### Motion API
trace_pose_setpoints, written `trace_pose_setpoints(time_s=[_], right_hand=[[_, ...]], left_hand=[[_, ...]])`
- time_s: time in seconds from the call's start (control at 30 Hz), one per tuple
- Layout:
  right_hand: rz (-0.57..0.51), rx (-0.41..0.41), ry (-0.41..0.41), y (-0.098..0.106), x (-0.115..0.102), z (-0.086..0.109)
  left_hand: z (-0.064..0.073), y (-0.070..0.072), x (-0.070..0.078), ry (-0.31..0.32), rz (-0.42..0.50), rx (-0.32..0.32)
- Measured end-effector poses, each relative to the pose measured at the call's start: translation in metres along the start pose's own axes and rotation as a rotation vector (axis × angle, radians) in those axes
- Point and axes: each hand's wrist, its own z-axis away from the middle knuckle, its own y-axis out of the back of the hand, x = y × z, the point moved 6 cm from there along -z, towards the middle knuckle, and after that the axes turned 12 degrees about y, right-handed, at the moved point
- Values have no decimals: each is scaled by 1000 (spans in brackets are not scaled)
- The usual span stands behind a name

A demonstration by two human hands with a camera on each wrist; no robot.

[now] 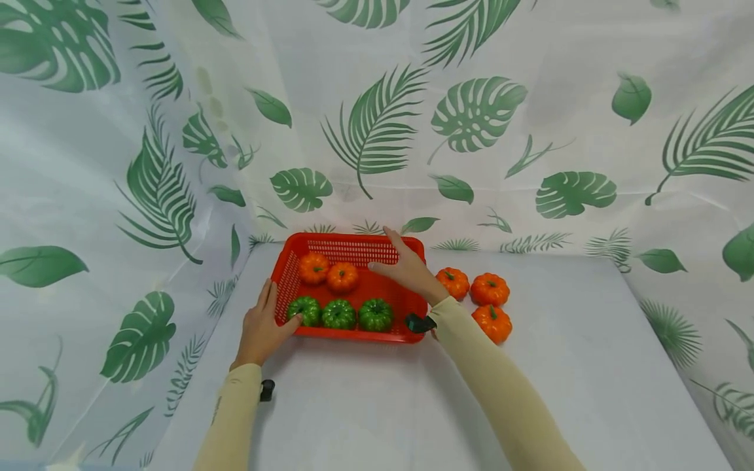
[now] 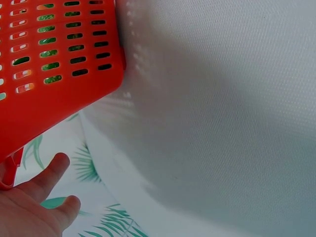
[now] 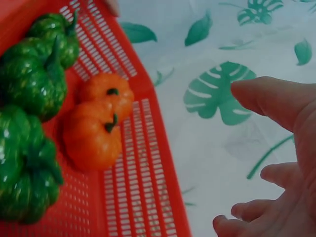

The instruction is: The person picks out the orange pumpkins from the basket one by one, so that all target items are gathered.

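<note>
A red plastic basket (image 1: 377, 337) holds three green pumpkins (image 1: 339, 315) along its front and two small orange pumpkins (image 1: 314, 267) toward the back left. My left hand (image 1: 263, 327) rests at the basket's front-left corner, thumb over the rim and fingers lying along the left side. In the left wrist view two fingers (image 2: 47, 180) of it stretch out straight below the basket wall. Over the right part of the basket is my right hand (image 1: 408, 267), its thumb and fingers spread with nothing between them. The right wrist view also shows those fingers (image 3: 274, 101) apart.
Beside the basket on the right, three more orange pumpkins (image 1: 490, 289) sit grouped on the white table (image 1: 565, 366), partly behind my right forearm. A leaf-patterned sheet (image 1: 483, 196) rises behind the table and along its sides.
</note>
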Motion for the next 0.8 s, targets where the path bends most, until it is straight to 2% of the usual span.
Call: trace_pose_setpoints(time_s=[0.37, 0.53, 0.8], right_hand=[[-13, -114, -30, -35, 10, -39], [10, -194, -82, -51, 19, -51], [28, -294, -141, -74, 33, -63]], left_hand=[[-1, -1, -2, 25, 8, -13], [-2, 2, -2, 34, 12, -5], [-2, 1, 0, -10, 22, 21]])
